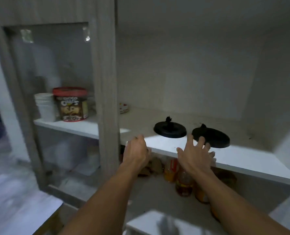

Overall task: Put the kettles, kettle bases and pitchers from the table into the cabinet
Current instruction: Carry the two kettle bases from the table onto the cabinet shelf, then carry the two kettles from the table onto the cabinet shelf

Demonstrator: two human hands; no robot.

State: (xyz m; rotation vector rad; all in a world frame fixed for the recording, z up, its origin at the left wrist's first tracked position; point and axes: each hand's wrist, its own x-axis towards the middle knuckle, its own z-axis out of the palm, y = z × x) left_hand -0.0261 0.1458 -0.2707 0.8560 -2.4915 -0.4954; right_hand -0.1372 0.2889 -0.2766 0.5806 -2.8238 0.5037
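Two round black kettle bases lie side by side on the white cabinet shelf (242, 160): the left kettle base (170, 129) and the right kettle base (210, 135). My right hand (194, 154) hovers with fingers spread just in front of the right base, holding nothing. My left hand (137, 150) is at the shelf's front edge, left of both bases, fingers curled loosely and empty. No kettles or pitchers are in view.
A wooden-framed glass door (105, 82) stands at the left. Behind the glass are stacked white cups (45, 107) and a red-lidded snack tub (70, 104). Bottles and jars (183, 182) crowd the shelf below. A small white box (123, 107) sits at the back.
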